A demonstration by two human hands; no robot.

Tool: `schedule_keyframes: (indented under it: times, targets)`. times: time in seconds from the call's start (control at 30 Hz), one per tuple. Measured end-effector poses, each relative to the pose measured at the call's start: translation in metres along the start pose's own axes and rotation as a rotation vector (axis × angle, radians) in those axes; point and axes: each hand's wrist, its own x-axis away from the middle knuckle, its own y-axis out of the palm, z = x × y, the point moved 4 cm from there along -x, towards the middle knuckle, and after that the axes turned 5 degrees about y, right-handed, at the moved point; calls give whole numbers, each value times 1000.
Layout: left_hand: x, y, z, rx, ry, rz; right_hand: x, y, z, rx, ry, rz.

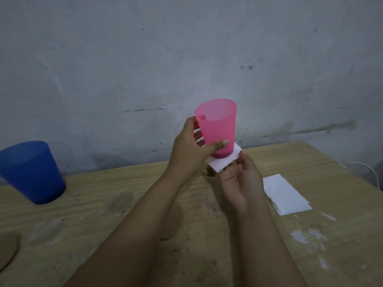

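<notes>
- Pink cup (217,125), see-through plastic, is upright in the air above the far middle of the table (310,162), mouth up, well clear of the wood.
- Left hand (188,154) grips it from the left: the thumb lies across the lower front wall, and the fingers curl round the far side, showing through the plastic.
- Paper (222,162), a small white sheet, lies under the cup's base and appears to touch it.
- Right hand (242,183) pinches the paper's near right edge between thumb and curled fingers, palm turned up.
- Stack (287,195) of white sheets lies flat on the table just right of the right wrist.
- Blue cup (31,172) stands mouth up at the table's far left, well apart from both hands.
- Brown disc (176,222) lies on the wood, partly hidden beneath the left forearm; another sits at the near left edge.
- White cable (373,175) curves past the table's far right corner.
- Grey wall (186,48), stained, rises behind.
</notes>
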Motion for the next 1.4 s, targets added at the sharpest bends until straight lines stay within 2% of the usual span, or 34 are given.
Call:
schedule_keyframes:
  times: [0.23,0.47,0.77,1.1,1.27,1.4]
  targets:
    - [-1,-4,1,39,9,2,0,1,-2,20,5,-63]
    - [-1,-3,2,9,-12,-18,0,-7,-5,-11,-21,82]
    - [1,-6,-4,36,-36,21,-1,-9,-3,70,-43,157]
    - [8,-44,-19,-101,-68,22,3,-17,-13,273,-158,385]
    - [19,-72,-34,-169,-140,7,0,-18,-13,406,-163,428]
    - [34,-82,-49,-113,-198,13,-4,-20,-9,462,-116,399]
